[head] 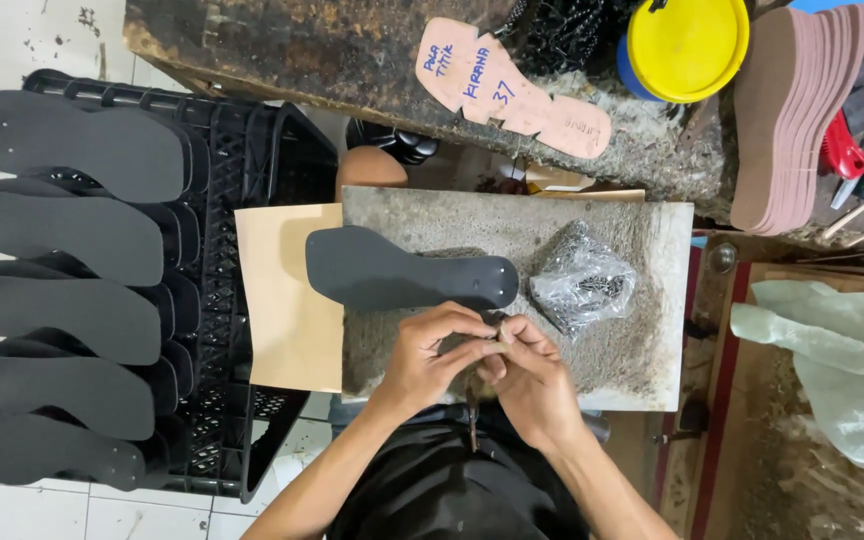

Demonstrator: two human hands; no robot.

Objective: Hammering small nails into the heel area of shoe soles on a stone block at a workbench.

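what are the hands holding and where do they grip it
Both the left hand and the right hand pinch a small dark piece together at their fingertips; it is too small and hidden to tell what it is.

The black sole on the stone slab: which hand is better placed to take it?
Probably the left hand: it lies directly below the black sole, while the right hand sits nearer the plastic bag.

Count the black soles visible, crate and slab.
6 at least: five top soles fanned over the black crate at left, more layered beneath, partly hidden; one sole on the stone slab.
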